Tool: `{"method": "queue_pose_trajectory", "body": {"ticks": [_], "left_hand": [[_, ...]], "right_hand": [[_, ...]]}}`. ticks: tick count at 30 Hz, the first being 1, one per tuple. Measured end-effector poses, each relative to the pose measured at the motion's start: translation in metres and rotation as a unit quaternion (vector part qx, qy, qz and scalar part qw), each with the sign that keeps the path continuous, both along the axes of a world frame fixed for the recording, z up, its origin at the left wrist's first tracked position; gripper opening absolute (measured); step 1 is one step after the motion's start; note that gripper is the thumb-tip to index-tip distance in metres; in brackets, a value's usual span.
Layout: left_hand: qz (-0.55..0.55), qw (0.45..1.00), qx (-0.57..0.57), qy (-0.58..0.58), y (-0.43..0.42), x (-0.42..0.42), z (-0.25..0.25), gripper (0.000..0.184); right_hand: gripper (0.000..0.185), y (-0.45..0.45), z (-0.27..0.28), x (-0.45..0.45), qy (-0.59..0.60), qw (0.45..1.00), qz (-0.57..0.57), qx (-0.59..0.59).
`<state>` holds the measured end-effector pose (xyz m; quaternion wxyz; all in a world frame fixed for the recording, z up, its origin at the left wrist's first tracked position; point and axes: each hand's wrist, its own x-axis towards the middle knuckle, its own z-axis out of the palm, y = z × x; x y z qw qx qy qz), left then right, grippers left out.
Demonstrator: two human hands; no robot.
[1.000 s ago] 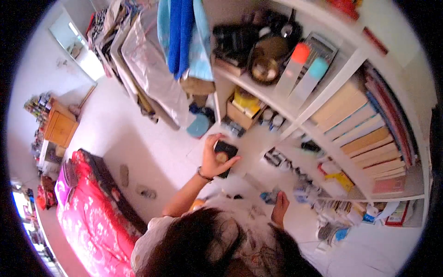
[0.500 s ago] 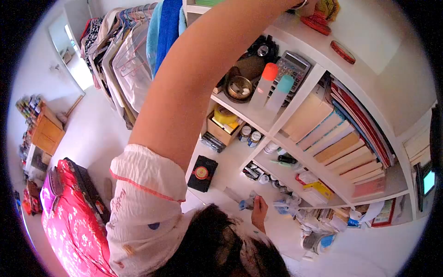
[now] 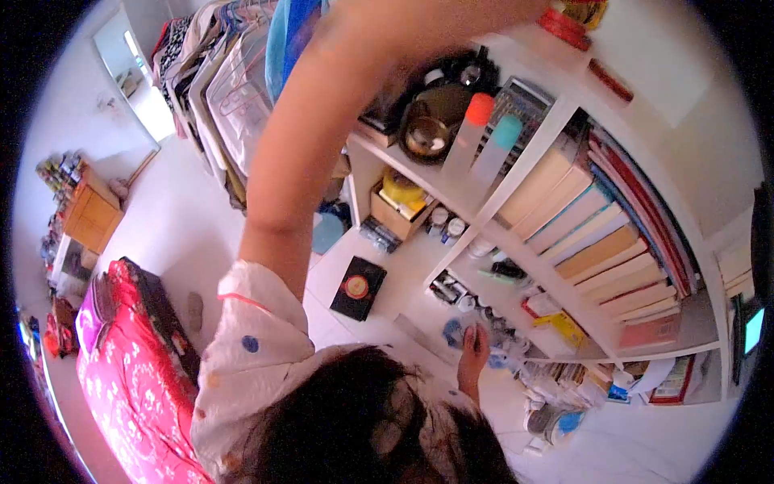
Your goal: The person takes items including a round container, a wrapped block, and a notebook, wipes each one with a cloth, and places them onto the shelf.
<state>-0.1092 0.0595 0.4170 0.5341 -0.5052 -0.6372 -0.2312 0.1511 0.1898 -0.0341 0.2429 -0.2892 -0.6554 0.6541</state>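
My left arm [image 3: 294, 161] is raised across the view, from a white spotted sleeve [image 3: 258, 355] up to the top edge. Its hand is cut off there, close to a red round object [image 3: 564, 31] on top of the shelf unit. Far lower, my right hand [image 3: 474, 348] is small and blurred, its fingers pressed together. Whatever it may hold cannot be made out. Just beside it are a blue translucent piece [image 3: 454, 331] and clear crumpled plastic [image 3: 504, 345]; I cannot tell whether the hand touches them. Dark hair [image 3: 339, 419] covers the bottom.
The white shelf unit [image 3: 528, 149] holds books [image 3: 613, 250], a calculator [image 3: 522, 109], orange-capped [image 3: 479, 109] and teal-capped [image 3: 507, 131] tubes, and a brass bowl [image 3: 427, 137]. A black box [image 3: 358, 287] lies on the floor. Left are hanging clothes [image 3: 230, 105] and a red floral cover [image 3: 141, 363].
The view has shifted, so the shelves sit slightly lower and further right. My left hand, partly seen before at the top edge, is now out of frame. My right hand appears slightly higher and further right.
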Motion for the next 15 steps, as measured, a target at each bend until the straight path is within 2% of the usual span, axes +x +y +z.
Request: {"method": "queue_pose_trajectory", "body": {"ticks": [1, 2, 3, 4, 5, 6, 7, 9, 11, 12, 14, 15], "left_hand": [[-0.062, 0.991, 0.039, -0.116, -0.028, 0.027, -0.036, 0.021], [-0.118, 0.962, 0.08, -0.233, -0.051, 0.053, -0.072, 0.03], [-0.12, 0.958, 0.088, -0.244, -0.066, 0.072, -0.109, 0.032], [-0.092, 0.919, 0.028, -0.383, -0.079, 0.093, -0.151, 0.031], [-0.174, 0.838, 0.01, -0.517, -0.082, 0.106, -0.185, 0.03], [-0.18, 0.728, 0.001, -0.661, -0.081, 0.115, -0.218, 0.032], [-0.245, 0.556, 0.078, -0.79, -0.072, 0.115, -0.265, 0.034], [-0.288, 0.415, 0.116, -0.855, -0.068, 0.117, -0.345, 0.033], [-0.295, 0.385, 0.153, -0.861, -0.066, 0.137, -0.383, 0.032], [-0.309, 0.365, 0.183, -0.859, -0.066, 0.144, -0.387, 0.031], [-0.302, 0.43, 0.189, -0.829, -0.073, 0.151, -0.401, 0.032], [-0.297, 0.429, 0.196, -0.831, -0.078, 0.155, -0.408, 0.032]], "right_hand": [[0.024, 0.001, 0.002, -0.005, 0.018, 1.0, 0.01, -0.001], [0.028, -0.002, 0.024, -0.01, -0.001, 0.999, 0.027, 0.044], [0.034, -0.006, 0.049, -0.015, -0.024, 0.995, 0.045, 0.087], [0.036, -0.006, 0.054, -0.022, 0.009, 0.988, 0.02, 0.153], [0.037, -0.009, 0.058, -0.027, 0.04, 0.975, -0.005, 0.217], [0.036, -0.015, 0.078, -0.033, 0.046, 0.959, -0.044, 0.278], [0.035, -0.024, 0.089, -0.04, 0.061, 0.956, -0.087, 0.272], [0.035, -0.033, 0.095, -0.048, 0.126, 0.958, -0.025, 0.257], [0.034, -0.036, 0.098, -0.069, 0.164, 0.879, 0.136, 0.426], [0.034, -0.041, 0.097, -0.078, 0.161, 0.881, 0.145, 0.42], [0.034, -0.064, 0.093, -0.09, 0.068, 0.804, 0.279, 0.521], [0.034, -0.068, 0.092, -0.089, 0.068, 0.803, 0.288, 0.518]]}}
